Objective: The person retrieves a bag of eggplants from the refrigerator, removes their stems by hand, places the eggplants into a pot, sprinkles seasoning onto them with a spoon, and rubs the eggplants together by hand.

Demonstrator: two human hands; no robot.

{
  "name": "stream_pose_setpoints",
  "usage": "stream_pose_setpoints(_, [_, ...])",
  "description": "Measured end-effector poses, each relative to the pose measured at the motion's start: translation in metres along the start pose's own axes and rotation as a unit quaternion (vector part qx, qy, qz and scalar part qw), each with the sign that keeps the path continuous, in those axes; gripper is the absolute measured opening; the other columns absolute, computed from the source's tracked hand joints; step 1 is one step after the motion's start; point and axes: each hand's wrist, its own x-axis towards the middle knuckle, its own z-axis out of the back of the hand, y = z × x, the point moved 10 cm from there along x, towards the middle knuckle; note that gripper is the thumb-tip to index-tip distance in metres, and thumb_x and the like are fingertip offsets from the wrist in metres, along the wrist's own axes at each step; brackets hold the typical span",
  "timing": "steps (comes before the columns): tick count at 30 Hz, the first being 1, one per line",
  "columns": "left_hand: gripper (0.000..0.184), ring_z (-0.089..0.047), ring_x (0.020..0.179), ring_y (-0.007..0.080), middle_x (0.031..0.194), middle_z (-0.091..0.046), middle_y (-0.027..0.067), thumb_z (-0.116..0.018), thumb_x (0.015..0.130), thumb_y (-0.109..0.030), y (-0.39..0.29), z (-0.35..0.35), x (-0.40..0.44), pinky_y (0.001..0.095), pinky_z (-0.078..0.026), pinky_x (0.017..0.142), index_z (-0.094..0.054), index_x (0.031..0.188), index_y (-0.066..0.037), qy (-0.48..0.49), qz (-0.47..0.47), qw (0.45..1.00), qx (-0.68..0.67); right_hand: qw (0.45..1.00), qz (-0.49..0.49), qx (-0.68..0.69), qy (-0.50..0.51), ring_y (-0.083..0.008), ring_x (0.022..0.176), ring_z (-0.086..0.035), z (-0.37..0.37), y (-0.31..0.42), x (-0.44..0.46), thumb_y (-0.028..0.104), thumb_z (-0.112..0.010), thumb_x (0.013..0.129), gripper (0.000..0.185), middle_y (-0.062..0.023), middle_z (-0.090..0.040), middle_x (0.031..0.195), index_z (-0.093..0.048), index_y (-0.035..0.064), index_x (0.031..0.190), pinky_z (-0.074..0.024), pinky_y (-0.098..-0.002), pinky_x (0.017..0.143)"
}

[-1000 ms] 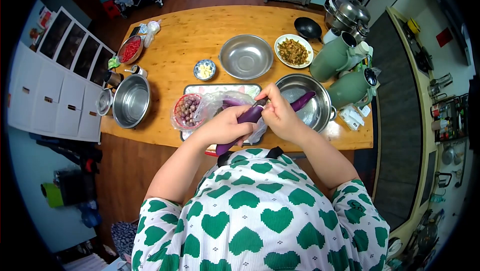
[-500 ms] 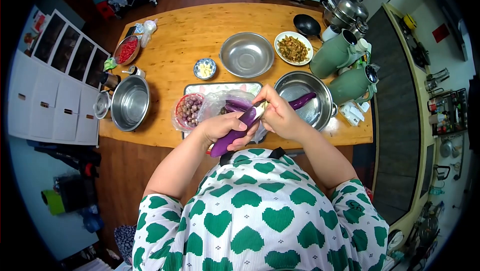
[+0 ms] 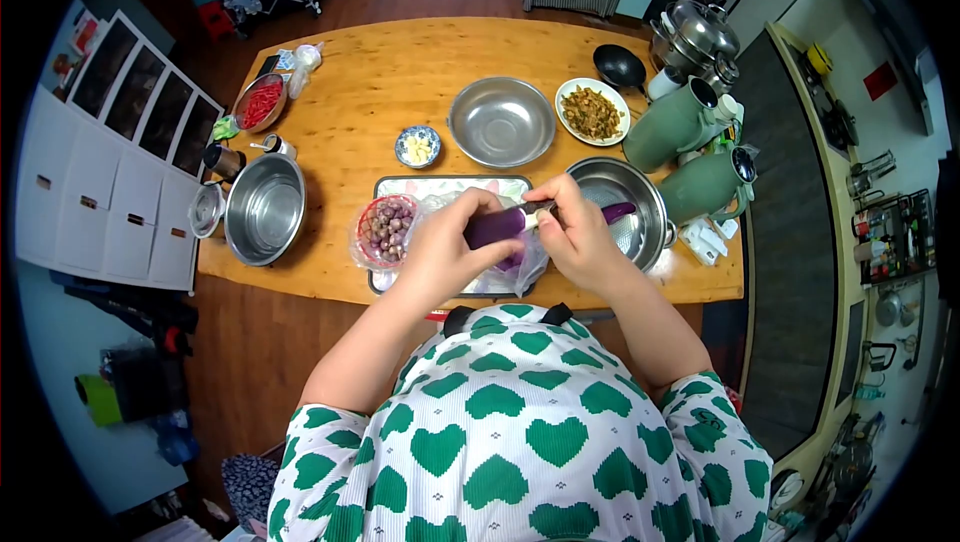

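Observation:
A purple eggplant (image 3: 488, 231) lies across my left hand (image 3: 450, 252), whose fingers are wrapped round its body. At its stem end, where pale flesh shows, my right hand (image 3: 580, 242) pinches the dark cap with thumb and fingers. Below them a clear plastic bag (image 3: 533, 267) with more purple in it rests on a patterned tray (image 3: 400, 185), partly hidden by my hands. Just beyond my right hand, another eggplant (image 3: 618, 212) lies in a steel basin (image 3: 655, 204). Left of my left hand stands a red basket (image 3: 362, 247) of small purplish bulbs (image 3: 388, 227).
Farther back are an empty steel bowl (image 3: 502, 122), a small dish of peeled garlic (image 3: 417, 148) and a plate of cooked food (image 3: 592, 113). Two green flasks (image 3: 668, 127) stand right. A deep steel pot (image 3: 265, 210) and a bowl of red pieces (image 3: 261, 105) are left.
The eggplant has swung from a steep slant toward my body to nearly level. My left hand has moved up and over it; my right hand stays at the stem end, slightly lower.

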Motion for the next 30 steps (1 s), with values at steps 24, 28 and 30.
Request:
stream_pose_setpoints(24, [0.035, -0.068, 0.069, 0.0300, 0.074, -0.066, 0.0082, -0.086, 0.068, -0.034, -0.055, 0.022, -0.029, 0.0387, -0.053, 0.061, -0.069, 0.087, -0.010, -0.041, -0.311, 0.945, 0.090, 0.980, 0.079, 0.141, 0.116, -0.0134, 0.064, -0.057, -0.025, 0.039, -0.003, 0.034, -0.054, 0.109, 0.032, -0.0038, -0.059, 0.077, -0.062, 0.0034, 0.106, -0.0477, -0.0272, 0.064])
stream_pose_setpoints(28, [0.039, -0.067, 0.069, 0.0309, 0.073, -0.065, 0.0084, -0.087, 0.065, -0.034, -0.045, 0.014, -0.025, 0.0386, -0.051, 0.060, -0.068, 0.089, -0.009, 0.018, -0.330, 0.943, 0.030, 0.949, 0.002, 0.282, 0.142, -0.0070, 0.060, -0.047, -0.040, 0.030, -0.008, 0.037, -0.052, 0.110, 0.034, 0.0010, -0.052, 0.076, -0.058, 0.0050, 0.103, -0.0403, -0.0226, 0.059])
stream_pose_setpoints(30, [0.045, -0.066, 0.072, 0.0282, 0.077, -0.064, 0.0079, -0.089, 0.066, -0.036, -0.036, 0.013, -0.022, 0.0370, -0.051, 0.064, -0.066, 0.093, -0.009, 0.023, -0.308, 0.951, -0.005, 0.923, -0.062, 0.350, 0.148, -0.0039, 0.058, -0.043, -0.048, 0.019, -0.010, 0.042, -0.050, 0.111, 0.035, 0.0010, -0.051, 0.074, -0.055, 0.0076, 0.104, -0.0342, -0.0196, 0.053])
